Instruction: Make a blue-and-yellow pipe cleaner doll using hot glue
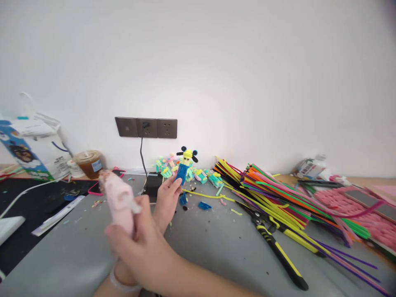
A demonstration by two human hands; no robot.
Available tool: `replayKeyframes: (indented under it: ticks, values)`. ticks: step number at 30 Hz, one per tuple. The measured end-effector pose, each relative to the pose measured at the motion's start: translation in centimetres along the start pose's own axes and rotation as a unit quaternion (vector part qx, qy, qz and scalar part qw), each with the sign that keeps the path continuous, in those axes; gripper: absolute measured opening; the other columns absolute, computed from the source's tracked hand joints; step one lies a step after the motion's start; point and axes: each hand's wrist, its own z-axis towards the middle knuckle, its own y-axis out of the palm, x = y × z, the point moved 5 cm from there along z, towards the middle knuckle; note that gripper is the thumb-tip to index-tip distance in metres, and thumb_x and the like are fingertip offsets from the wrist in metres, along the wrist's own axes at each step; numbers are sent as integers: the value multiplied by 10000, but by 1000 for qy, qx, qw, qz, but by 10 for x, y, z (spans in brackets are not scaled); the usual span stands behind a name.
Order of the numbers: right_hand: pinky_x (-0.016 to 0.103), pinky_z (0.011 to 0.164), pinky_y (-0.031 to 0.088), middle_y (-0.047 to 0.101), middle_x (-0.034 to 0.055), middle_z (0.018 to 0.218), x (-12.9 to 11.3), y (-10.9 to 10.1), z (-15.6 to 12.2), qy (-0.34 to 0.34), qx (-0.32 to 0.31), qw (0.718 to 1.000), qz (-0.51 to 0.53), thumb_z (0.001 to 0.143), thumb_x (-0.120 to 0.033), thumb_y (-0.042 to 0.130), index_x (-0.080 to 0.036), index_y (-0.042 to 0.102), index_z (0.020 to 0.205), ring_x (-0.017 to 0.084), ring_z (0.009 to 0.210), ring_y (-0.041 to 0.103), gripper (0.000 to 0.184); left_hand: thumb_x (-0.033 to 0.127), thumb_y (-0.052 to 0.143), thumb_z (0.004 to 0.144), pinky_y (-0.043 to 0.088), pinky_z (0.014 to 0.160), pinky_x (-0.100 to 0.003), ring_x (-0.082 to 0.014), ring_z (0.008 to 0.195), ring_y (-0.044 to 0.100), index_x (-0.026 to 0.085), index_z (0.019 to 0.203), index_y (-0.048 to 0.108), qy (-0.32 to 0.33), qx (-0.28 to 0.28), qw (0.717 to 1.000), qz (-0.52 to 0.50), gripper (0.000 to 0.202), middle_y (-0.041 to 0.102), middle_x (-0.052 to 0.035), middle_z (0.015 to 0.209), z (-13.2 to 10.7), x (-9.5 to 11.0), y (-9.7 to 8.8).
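My left hand (168, 198) is closed around the blue lower body of a small pipe-cleaner doll (183, 169). The doll is upright, with a yellow head and cap and black-and-blue round ends sticking out at the top. Nearer the camera, my right hand (142, 239) crosses over the left wrist, which wears a pale bracelet. It grips a pink tool (120, 202), blurred, that looks like a hot glue gun. Behind the doll lie several green, yellow and pink pipe-cleaner pieces (202, 176). Blue scraps (204, 205) rest on the grey mat (210, 247).
Pliers (275, 251) with black-and-yellow handles lie at right, beside piled pipe cleaners (272, 189). Pink woven material (349, 210) is farther right. A lidded drink cup (89, 164), phone (95, 188) and printed box (34, 152) stand or lie left. A black cord (142, 156) hangs from the wall socket.
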Motion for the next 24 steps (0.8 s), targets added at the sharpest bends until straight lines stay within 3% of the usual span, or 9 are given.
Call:
replayKeyframes:
  ticks: [3, 7, 10, 16, 17, 21, 22, 24]
  values:
    - [286, 543, 519, 669, 40, 833, -4, 22, 18, 35, -38, 998, -40, 833, -294, 574, -181, 410, 1098, 203, 631, 652, 332, 429, 698, 817, 539, 644, -253, -139, 719, 679, 177, 937, 697, -112, -3, 984, -135, 280, 721, -48, 855, -1, -2, 2]
    - [400, 649, 561, 700, 156, 975, 5, 51, 35, 16, -91, 974, -208, 802, -187, 563, -107, 440, 1197, 320, 799, 715, 421, 331, 859, 633, 534, 688, -230, -118, 731, 668, 180, 868, 717, -252, 6, 915, -315, 313, 726, -20, 822, -7, -5, 11]
    - [413, 753, 580, 655, 199, 1105, 24, 68, 43, 57, -103, 949, -292, 752, -89, 606, -73, 446, 1232, 323, 986, 688, 506, 257, 876, 595, 530, 703, -233, -113, 732, 662, 184, 859, 723, -260, 20, 909, -324, 314, 726, -1, 812, -7, -5, 13]
    - [441, 768, 582, 655, 253, 1113, 46, 85, 47, 97, -92, 929, -345, 902, -63, 444, -49, 491, 1235, 318, 1025, 678, 336, 208, 867, 589, 536, 761, -252, -124, 801, 680, 192, 884, 727, -251, 31, 918, -306, 327, 744, -8, 883, -8, -10, 14]
    - [445, 765, 583, 654, 270, 1115, 47, 86, 48, 102, -102, 926, -350, 887, -74, 481, -26, 475, 1267, 328, 1026, 677, 383, 211, 867, 591, 537, 777, -255, -125, 809, 682, 190, 886, 727, -252, 30, 918, -306, 328, 745, -10, 882, -8, -11, 14]
    - [446, 792, 586, 615, 325, 1190, 49, 84, 46, 93, -189, 913, -348, 702, -162, 721, 85, 318, 1410, 362, 1037, 667, 851, 216, 871, 593, 537, 786, -241, -112, 806, 675, 184, 887, 731, -257, 24, 916, -307, 327, 742, -7, 874, -10, -11, 15]
    - [436, 798, 586, 608, 324, 1207, 46, 80, 45, 79, -200, 913, -346, 700, -182, 726, 85, 332, 1404, 359, 1040, 666, 850, 212, 871, 595, 536, 776, -235, -108, 796, 672, 183, 888, 734, -258, 22, 916, -307, 325, 741, -7, 876, -11, -11, 16]
    - [422, 797, 583, 617, 298, 1210, 36, 69, 39, 42, -192, 915, -353, 758, -202, 682, 44, 452, 1328, 344, 1043, 661, 662, 204, 866, 603, 536, 774, -235, -107, 789, 670, 179, 892, 737, -258, 18, 916, -307, 317, 740, -10, 888, -11, -11, 16]
